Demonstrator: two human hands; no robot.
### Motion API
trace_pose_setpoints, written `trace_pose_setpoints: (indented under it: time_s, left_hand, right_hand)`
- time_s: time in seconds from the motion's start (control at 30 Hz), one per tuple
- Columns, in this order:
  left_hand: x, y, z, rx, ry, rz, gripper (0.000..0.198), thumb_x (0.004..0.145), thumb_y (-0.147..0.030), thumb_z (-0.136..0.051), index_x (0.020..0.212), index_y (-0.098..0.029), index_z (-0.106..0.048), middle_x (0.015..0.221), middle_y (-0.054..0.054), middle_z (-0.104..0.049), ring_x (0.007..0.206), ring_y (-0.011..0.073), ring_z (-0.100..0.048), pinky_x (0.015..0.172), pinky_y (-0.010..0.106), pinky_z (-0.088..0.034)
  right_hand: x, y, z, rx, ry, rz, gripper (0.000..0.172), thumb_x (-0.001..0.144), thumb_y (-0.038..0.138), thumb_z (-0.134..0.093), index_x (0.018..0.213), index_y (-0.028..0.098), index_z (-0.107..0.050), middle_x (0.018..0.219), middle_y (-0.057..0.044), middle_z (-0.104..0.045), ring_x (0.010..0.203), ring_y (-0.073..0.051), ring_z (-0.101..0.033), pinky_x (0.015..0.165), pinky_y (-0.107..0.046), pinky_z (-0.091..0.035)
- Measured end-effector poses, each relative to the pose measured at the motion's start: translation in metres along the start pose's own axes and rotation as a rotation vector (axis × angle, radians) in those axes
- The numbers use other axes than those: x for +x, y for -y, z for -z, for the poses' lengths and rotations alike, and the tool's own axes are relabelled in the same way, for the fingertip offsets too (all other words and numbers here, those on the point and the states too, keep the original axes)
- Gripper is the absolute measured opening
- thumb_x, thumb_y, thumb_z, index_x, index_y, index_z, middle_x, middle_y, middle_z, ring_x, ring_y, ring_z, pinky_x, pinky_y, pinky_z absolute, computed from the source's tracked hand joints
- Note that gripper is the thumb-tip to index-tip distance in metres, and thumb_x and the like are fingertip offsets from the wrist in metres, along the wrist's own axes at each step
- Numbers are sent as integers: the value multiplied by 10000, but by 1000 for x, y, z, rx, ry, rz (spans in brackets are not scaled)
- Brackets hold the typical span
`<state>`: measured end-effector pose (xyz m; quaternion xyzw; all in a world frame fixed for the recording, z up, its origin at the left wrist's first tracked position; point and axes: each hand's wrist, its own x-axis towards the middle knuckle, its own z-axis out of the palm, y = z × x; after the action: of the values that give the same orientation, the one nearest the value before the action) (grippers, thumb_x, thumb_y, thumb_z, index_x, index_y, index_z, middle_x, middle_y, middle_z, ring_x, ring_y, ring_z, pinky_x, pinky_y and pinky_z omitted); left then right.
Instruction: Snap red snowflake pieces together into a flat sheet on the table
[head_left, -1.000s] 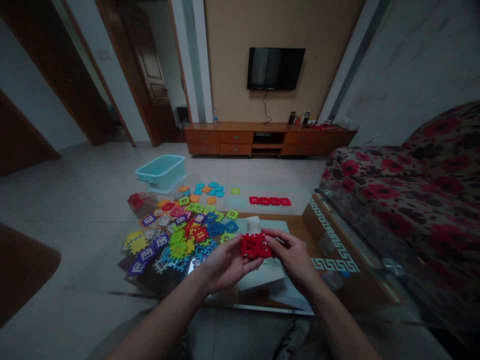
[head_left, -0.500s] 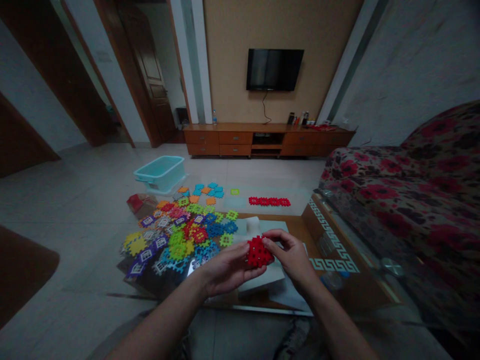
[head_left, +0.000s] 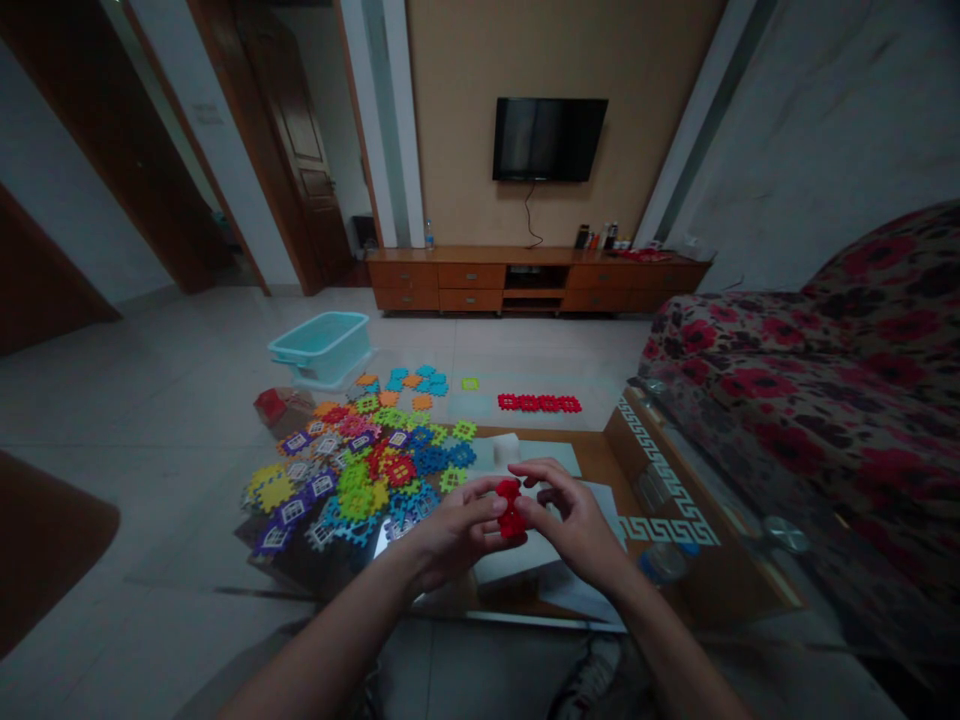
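Red interlocking building tiles (head_left: 511, 508), seemingly joined into a small block, are held up over the near side of the glass table. My left hand (head_left: 461, 528) grips the block from the left, thumb in front and fingers behind and below. From the right, my right hand (head_left: 568, 515) presses its thumb on it, with the index finger arched above. The fingers cover much of the block. A row of joined red tiles (head_left: 539, 403) lies at the far side of the table. To the left spreads a heap of coloured tiles (head_left: 375, 470).
A light blue plastic bin (head_left: 321, 350) stands beyond the heap, left of a few blue and orange tiles (head_left: 418, 380). One lime tile (head_left: 469, 383) lies left of the red row. Papers (head_left: 600, 500) show under the glass. A flowered sofa (head_left: 810, 390) is at right.
The red block has turned, from showing a broad face to a narrower side. My right hand's fingers have shifted around it, and my left fingers have curled closer.
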<state>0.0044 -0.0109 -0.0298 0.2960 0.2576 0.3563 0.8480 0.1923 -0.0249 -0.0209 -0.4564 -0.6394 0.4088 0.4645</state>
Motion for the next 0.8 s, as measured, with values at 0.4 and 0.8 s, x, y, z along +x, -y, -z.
trace_pose_setpoints:
  time_s: [0.4,0.8]
  left_hand:
    - [3,-2,-1,83,-41,-43,437,695,-285,-865,1064,-130,-691,1131,179,-687,1006,290,-695,839,366,-527]
    - [2,-2,-1,92,-39,-47,489,699,-281,-864,1121,-120,-679,1123,184,-690,1039,287,-684,809,333,-547]
  right_hand:
    - [-3,5,-1,-224,74,195,508,739,185,-744,1222,301,-635,1199,-63,-618,1106,-241,-591,908,-368,-490]
    - [-3,3,-2,-223,56,221,503,713,224,-795,1188,294,-646,1196,-73,-613,1130,-258,-584,961,-400,-483]
